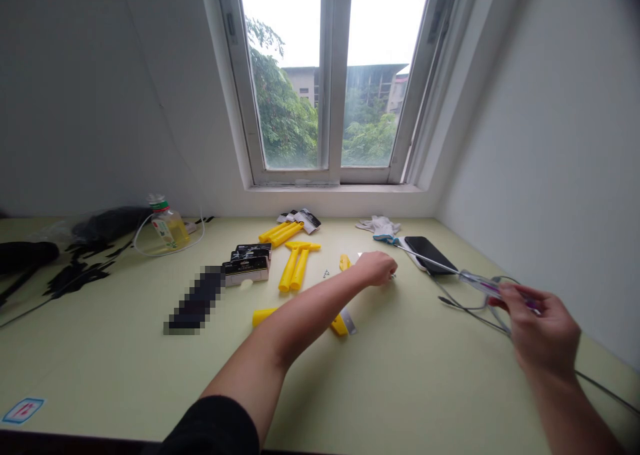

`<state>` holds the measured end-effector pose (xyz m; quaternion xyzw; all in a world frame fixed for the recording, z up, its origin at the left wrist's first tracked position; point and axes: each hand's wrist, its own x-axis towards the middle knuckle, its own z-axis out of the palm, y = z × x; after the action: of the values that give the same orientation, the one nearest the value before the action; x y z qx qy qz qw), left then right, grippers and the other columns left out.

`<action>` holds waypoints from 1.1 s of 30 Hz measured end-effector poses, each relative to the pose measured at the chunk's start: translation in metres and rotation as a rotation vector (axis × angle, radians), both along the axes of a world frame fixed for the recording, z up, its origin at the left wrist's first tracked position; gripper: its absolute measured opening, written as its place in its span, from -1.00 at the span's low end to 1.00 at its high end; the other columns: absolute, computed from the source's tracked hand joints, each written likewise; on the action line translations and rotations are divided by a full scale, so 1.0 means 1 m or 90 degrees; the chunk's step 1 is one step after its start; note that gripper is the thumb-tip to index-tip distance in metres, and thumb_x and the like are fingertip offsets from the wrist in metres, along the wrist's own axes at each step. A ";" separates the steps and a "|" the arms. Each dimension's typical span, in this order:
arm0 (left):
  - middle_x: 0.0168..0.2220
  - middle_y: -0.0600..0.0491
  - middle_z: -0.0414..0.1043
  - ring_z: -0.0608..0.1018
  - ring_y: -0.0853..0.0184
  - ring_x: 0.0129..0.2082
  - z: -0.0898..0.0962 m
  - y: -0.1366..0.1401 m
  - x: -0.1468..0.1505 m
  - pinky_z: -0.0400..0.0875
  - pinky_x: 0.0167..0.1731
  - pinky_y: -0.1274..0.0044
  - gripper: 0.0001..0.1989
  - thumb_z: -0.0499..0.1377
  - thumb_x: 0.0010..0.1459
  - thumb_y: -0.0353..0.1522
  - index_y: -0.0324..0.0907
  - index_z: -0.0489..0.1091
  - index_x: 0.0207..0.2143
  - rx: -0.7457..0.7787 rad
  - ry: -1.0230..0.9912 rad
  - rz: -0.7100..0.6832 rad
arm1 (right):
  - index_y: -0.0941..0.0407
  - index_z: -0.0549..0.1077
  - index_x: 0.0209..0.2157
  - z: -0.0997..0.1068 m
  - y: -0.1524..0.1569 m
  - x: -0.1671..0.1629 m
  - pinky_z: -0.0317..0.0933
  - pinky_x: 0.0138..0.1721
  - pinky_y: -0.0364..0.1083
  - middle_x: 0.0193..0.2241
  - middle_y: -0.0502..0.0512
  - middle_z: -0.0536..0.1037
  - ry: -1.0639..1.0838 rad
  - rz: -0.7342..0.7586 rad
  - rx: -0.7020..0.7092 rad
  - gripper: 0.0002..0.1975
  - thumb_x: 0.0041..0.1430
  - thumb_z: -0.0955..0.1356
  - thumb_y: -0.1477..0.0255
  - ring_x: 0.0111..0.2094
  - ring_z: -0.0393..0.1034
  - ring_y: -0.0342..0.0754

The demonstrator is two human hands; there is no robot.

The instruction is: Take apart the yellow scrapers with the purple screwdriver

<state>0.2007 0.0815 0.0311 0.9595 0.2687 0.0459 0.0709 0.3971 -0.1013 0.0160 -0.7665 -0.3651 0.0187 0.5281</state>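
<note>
My left hand [377, 268] is closed over the middle of the table, its arm stretched across from the left. A tiny shiny bit shows at its fingertips, too small to name. In my right hand [543, 325] is a screwdriver [480, 283] with a clear, purple-tinted handle, its long shaft pointing left. Under my left forearm lies a yellow scraper with a metal blade [349, 322], its middle hidden. Just left of my left hand are a yellow plastic piece [345, 262] and several small screws [326, 274].
Yellow scraper parts [295, 268], more yellow handles [281, 233] and black packages [247, 268] lie left of centre. Further left stands a bottle of yellow liquid [170, 228]. A glove [380, 226], a phone [430, 254] and grey cables [470, 308] are on the right.
</note>
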 end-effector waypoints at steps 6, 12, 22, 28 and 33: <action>-0.14 -0.03 0.50 0.50 0.24 -0.15 0.024 -0.014 -0.057 0.37 -0.30 0.51 -0.76 0.04 0.29 -0.28 -0.11 0.49 -0.15 0.016 -0.037 0.003 | -0.08 0.37 -0.29 -0.009 0.005 -0.006 0.42 -0.26 0.19 -0.34 0.17 0.58 -0.090 -0.056 0.089 -0.67 0.00 0.35 0.01 -0.25 0.54 0.28; -0.16 -0.04 0.47 0.50 0.23 -0.18 0.030 -0.072 -0.198 0.40 -0.20 0.42 -0.73 0.05 0.30 -0.25 -0.15 0.44 -0.09 0.109 -0.056 0.041 | 0.10 0.33 -0.35 -0.017 0.010 -0.030 0.31 -0.25 0.01 -0.37 0.15 0.46 -0.512 0.061 0.135 -0.73 0.20 0.33 0.18 -0.32 0.42 0.05; -0.23 -0.04 0.46 0.49 0.23 -0.24 -0.015 -0.100 -0.239 0.42 -0.20 0.40 -0.82 0.08 0.27 -0.33 -0.19 0.41 -0.15 0.130 -0.039 0.092 | 0.07 0.31 -0.30 -0.043 0.013 -0.043 0.12 -0.53 -0.07 -0.33 0.09 0.43 -0.719 0.210 -0.160 -0.80 0.30 0.17 0.28 -0.51 0.36 -0.04; -0.22 -0.03 0.45 0.48 0.27 -0.25 -0.019 -0.100 -0.252 0.42 -0.23 0.44 -0.83 0.10 0.26 -0.36 -0.18 0.42 -0.14 0.114 -0.119 0.078 | 0.10 0.42 -0.30 -0.018 0.020 -0.056 0.22 -0.23 0.15 -0.35 0.22 0.46 -0.719 0.225 -0.172 -0.70 0.23 0.22 0.18 -0.27 0.38 0.21; -0.20 -0.03 0.46 0.48 0.24 -0.22 -0.018 -0.098 -0.255 0.44 -0.22 0.40 -0.80 0.06 0.29 -0.36 -0.16 0.39 -0.07 0.132 -0.157 0.076 | 0.05 0.46 -0.21 0.026 0.041 -0.122 0.28 -0.12 0.05 -0.19 0.18 0.54 -0.340 0.566 -0.205 -0.73 0.28 0.22 0.21 -0.19 0.43 0.07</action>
<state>-0.0547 -0.0169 0.0127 0.9310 0.3085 0.1949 0.0014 0.2747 -0.0602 0.0417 -0.5872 -0.7682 0.1008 0.2342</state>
